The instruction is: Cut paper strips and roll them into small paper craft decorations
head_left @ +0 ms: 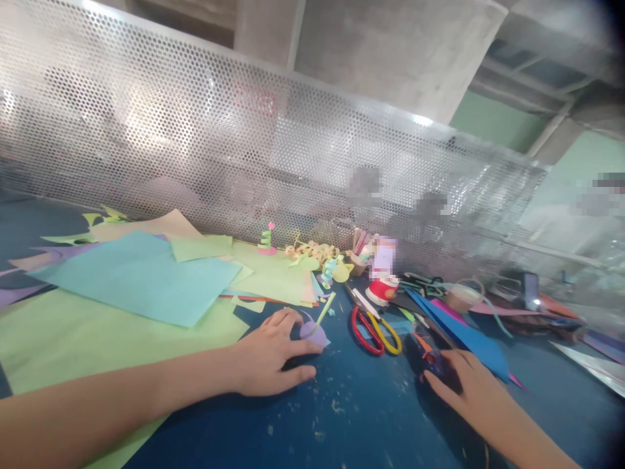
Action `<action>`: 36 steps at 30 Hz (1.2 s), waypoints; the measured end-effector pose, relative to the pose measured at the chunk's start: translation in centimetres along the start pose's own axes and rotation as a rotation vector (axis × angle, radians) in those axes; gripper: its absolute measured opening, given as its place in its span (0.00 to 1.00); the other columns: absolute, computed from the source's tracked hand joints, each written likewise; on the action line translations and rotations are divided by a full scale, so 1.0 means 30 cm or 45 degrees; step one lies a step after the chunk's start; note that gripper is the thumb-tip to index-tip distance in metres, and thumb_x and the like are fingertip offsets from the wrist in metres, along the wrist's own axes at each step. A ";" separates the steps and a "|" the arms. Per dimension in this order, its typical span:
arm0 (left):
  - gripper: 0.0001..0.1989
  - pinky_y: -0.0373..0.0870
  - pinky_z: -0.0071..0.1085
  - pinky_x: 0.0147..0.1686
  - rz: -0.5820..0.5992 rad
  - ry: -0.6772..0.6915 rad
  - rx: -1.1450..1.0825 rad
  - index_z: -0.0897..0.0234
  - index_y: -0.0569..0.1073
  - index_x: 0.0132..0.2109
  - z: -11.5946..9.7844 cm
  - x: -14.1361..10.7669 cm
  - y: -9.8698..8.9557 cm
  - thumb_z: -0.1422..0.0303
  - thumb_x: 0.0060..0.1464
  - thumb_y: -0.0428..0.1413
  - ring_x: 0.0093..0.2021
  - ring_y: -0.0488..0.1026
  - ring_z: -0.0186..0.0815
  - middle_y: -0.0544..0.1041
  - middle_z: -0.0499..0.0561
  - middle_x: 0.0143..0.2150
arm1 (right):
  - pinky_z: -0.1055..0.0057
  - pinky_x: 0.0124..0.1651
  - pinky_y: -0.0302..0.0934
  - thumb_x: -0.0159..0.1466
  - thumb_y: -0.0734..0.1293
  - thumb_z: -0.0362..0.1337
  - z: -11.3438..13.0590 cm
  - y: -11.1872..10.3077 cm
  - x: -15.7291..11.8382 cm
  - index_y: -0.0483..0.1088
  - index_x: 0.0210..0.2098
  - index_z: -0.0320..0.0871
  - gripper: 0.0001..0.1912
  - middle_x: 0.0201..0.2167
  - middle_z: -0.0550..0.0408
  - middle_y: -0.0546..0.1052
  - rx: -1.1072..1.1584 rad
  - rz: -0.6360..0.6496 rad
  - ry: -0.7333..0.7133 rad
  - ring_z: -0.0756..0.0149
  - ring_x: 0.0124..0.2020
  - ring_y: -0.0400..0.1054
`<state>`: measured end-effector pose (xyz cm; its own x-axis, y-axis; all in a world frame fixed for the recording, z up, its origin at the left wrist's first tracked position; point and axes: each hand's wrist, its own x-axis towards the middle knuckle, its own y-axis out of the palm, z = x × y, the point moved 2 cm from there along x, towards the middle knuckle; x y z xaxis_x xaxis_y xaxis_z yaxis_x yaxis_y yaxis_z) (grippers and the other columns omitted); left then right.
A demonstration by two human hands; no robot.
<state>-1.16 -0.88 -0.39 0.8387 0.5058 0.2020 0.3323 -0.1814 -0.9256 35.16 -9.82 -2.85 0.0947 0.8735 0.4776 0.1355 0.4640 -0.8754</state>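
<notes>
My left hand (276,358) lies on the blue tabletop with its fingers spread. Its fingertips touch a small purple paper piece (313,332), and a pale green paper strip (325,308) sticks up from that. At the right, the fingers of my right hand (469,387) curl over a dark blue tool with an orange part (430,358). Blur and the hand hide its exact kind. Between both hands lie scissors (375,329) with one red and one yellow handle, pointing away from me. Behind them stands a red and white paper cup (382,290).
Large sheets of light blue paper (146,280) and green paper (122,339) cover the left side. Small paper figures, including a green spiral (266,241), stand at the back before a perforated metal screen (205,143). Blue paper (469,339) and a clear cup (463,298) lie right.
</notes>
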 end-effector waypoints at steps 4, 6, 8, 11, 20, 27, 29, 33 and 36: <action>0.22 0.56 0.52 0.53 -0.010 0.008 -0.008 0.47 0.64 0.56 -0.001 0.001 0.003 0.52 0.57 0.42 0.58 0.54 0.51 0.61 0.55 0.54 | 0.58 0.46 0.62 0.55 0.61 0.52 -0.032 0.030 0.010 0.68 0.41 0.39 0.24 0.41 0.41 0.71 0.064 0.047 -0.105 0.51 0.42 0.68; 0.22 0.55 0.52 0.53 -0.019 0.002 -0.005 0.47 0.65 0.56 0.001 0.001 0.006 0.52 0.57 0.42 0.58 0.54 0.51 0.61 0.55 0.55 | 0.58 0.49 0.60 0.56 0.61 0.52 -0.028 0.041 0.021 0.67 0.42 0.37 0.25 0.42 0.41 0.70 0.071 0.045 -0.153 0.51 0.44 0.67; 0.22 0.54 0.53 0.54 -0.027 -0.011 0.000 0.47 0.65 0.56 0.003 0.000 0.010 0.51 0.57 0.42 0.59 0.54 0.52 0.60 0.55 0.57 | 0.57 0.50 0.60 0.57 0.61 0.52 -0.015 0.044 0.036 0.67 0.42 0.36 0.25 0.42 0.40 0.70 0.056 0.068 -0.174 0.51 0.45 0.66; 0.23 0.51 0.54 0.55 -0.025 -0.014 0.002 0.47 0.64 0.57 0.009 -0.002 0.016 0.51 0.57 0.41 0.61 0.51 0.53 0.58 0.54 0.60 | 0.53 0.47 0.61 0.56 0.60 0.53 0.037 0.006 0.063 0.69 0.40 0.37 0.25 0.41 0.38 0.72 0.009 0.118 -0.146 0.47 0.45 0.66; 0.24 0.47 0.55 0.57 0.013 0.027 0.033 0.46 0.60 0.59 0.016 -0.001 0.026 0.51 0.58 0.40 0.63 0.48 0.54 0.55 0.54 0.63 | 0.69 0.40 0.64 0.57 0.64 0.39 0.513 -0.143 0.180 0.68 0.45 0.45 0.16 0.35 0.54 0.76 0.861 0.452 -0.137 0.65 0.35 0.70; 0.24 0.49 0.54 0.58 -0.003 0.041 0.022 0.48 0.60 0.59 0.019 -0.003 0.020 0.51 0.57 0.41 0.64 0.46 0.53 0.54 0.54 0.64 | 0.71 0.37 0.63 0.57 0.64 0.39 0.601 -0.041 0.269 0.72 0.30 0.42 0.08 0.29 0.54 0.77 1.098 0.495 -0.169 0.65 0.31 0.71; 0.25 0.50 0.55 0.57 -0.005 0.025 -0.013 0.46 0.58 0.60 0.019 -0.004 0.016 0.51 0.57 0.41 0.64 0.46 0.53 0.52 0.53 0.65 | 0.69 0.38 0.63 0.57 0.64 0.40 0.568 -0.040 0.315 0.72 0.31 0.41 0.09 0.31 0.53 0.78 1.104 0.448 -0.158 0.63 0.32 0.71; 0.24 0.50 0.57 0.56 0.003 0.001 -0.056 0.43 0.56 0.60 0.016 -0.008 0.010 0.51 0.57 0.41 0.64 0.46 0.55 0.50 0.52 0.66 | 0.67 0.41 0.62 0.56 0.64 0.41 0.486 -0.030 0.427 0.72 0.33 0.40 0.11 0.33 0.50 0.78 1.124 0.394 -0.121 0.61 0.35 0.71; 0.24 0.50 0.57 0.56 -0.002 -0.006 -0.075 0.44 0.57 0.60 0.014 -0.009 0.010 0.51 0.57 0.43 0.64 0.45 0.56 0.51 0.51 0.65 | 0.66 0.37 0.64 0.56 0.64 0.43 0.451 -0.003 0.474 0.72 0.34 0.39 0.13 0.31 0.49 0.77 1.179 0.464 -0.119 0.61 0.32 0.71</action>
<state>-1.48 -0.73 -0.85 0.8359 0.5103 0.2019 0.3588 -0.2298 -0.9047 23.14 4.56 3.02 -0.1057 0.9750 0.1955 -0.7120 0.0630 -0.6994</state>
